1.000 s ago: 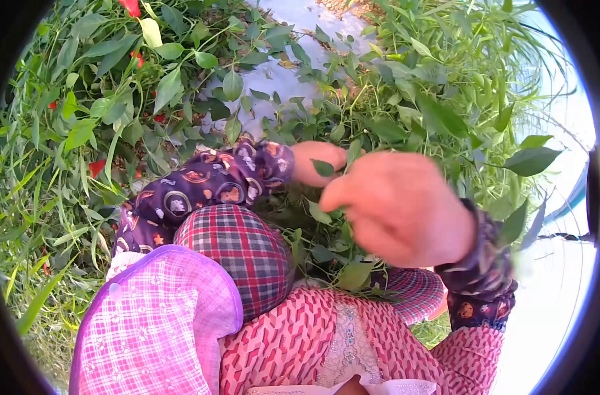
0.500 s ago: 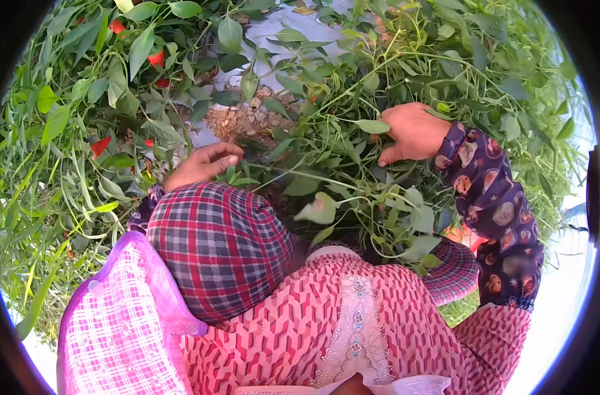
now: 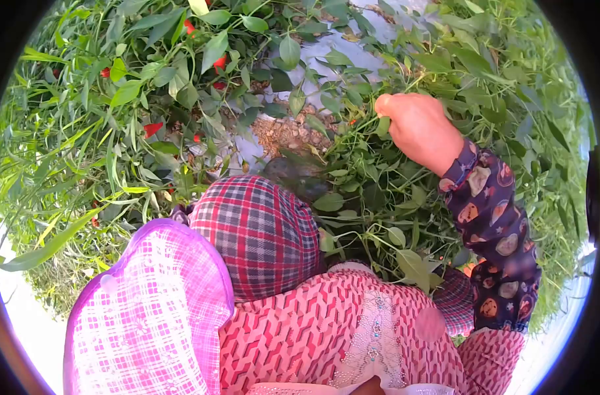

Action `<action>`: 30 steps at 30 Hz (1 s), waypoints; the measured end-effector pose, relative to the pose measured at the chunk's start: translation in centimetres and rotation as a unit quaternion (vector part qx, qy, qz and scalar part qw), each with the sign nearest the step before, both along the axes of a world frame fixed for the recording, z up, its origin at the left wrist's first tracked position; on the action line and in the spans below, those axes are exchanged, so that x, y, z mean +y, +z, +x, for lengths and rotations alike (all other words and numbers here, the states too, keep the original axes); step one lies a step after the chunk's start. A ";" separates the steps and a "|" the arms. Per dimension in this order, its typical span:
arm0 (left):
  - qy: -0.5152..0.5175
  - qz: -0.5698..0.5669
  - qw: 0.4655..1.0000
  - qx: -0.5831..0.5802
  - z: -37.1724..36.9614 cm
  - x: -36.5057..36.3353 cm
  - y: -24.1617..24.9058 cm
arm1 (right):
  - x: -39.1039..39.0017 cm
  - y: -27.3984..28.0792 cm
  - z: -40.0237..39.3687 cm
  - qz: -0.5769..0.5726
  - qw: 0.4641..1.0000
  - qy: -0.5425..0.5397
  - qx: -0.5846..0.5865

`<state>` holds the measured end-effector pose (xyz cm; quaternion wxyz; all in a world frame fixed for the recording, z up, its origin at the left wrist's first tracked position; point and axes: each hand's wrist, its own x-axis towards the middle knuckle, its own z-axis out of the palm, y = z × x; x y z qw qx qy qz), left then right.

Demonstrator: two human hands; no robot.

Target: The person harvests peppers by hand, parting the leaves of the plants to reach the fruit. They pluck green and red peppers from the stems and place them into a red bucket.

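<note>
Right hand (image 3: 420,128) grip shifted higher into leafy stems (image 3: 372,164), left hand gone from view

No text, label, brand, number or sign could be read anywhere; the patterned sleeve (image 3: 494,224) bore only small round pictures, too blurred to show any lettering.

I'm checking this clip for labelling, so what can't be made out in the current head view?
- Left hand: not visible, hidden behind the plaid knee and leaves.
- Right hand: fingertips buried in the pepper plant, so its grip and anything held are unclear.
- Red peppers: small, partly covered by leaves.
- Frame edges: cut off by the dark lens rim.
</note>
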<state>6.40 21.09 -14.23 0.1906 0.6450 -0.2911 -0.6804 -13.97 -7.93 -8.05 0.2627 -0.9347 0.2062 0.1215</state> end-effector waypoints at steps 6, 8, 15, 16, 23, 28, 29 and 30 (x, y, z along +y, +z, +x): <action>-0.001 -0.058 0.995 -0.085 1.9 1.2 -0.8 | 2.2 -0.7 8.1 0.009 0.996 0.066 -0.064; -0.003 -0.068 0.992 -0.111 2.7 1.8 -1.0 | 3.5 -1.4 10.8 0.137 0.990 0.012 -0.041; 0.118 -0.132 0.937 -0.300 2.9 1.0 1.6 | 7.3 -8.3 18.8 0.217 0.940 -0.209 -0.159; 0.283 -0.134 0.935 -0.168 3.0 1.1 1.2 | 7.2 -9.3 20.1 0.200 0.943 -0.221 -0.150; 0.694 -0.104 0.712 0.014 3.7 2.9 -0.4 | 7.1 -8.0 21.6 0.092 0.959 -0.234 -0.128; 0.707 -0.139 0.683 -0.118 6.5 1.3 -0.1 | 3.0 -5.4 20.8 0.427 0.863 -0.263 -0.069; 0.688 -0.121 0.701 -0.143 7.0 0.9 0.0 | 2.4 -2.6 20.9 0.545 0.787 -0.290 -0.012; 0.667 -0.103 0.719 -0.168 7.6 0.6 0.1 | 2.1 -1.2 21.0 0.608 0.751 -0.258 0.004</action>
